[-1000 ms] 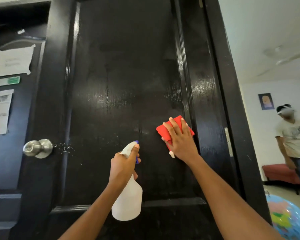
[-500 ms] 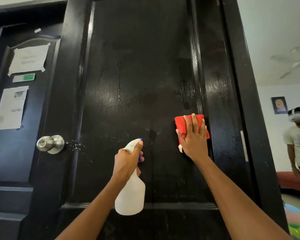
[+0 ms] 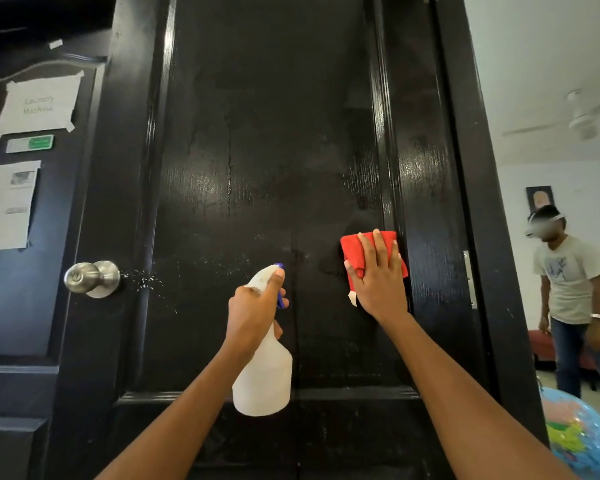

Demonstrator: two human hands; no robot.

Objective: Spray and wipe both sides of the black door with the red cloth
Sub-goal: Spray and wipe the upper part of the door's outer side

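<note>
Head view, items as seen:

- Black door (image 3: 274, 150) — fills the centre, long axis upright; wet sheen and droplets on the panel.
- Red cloth (image 3: 354, 252) — flat on the door's right part, beside the raised moulding.
- My right hand (image 3: 378, 282) — fingers straight and spread, pressing the cloth to the door, fingertips pointing up.
- Spray bottle (image 3: 264, 379) — white, long axis upright, nozzle toward the door, clear of the panel.
- My left hand (image 3: 253, 306) — curled round the bottle's neck, a finger on the blue trigger.
- Door knob (image 3: 90, 278) — silver, at left.
</note>
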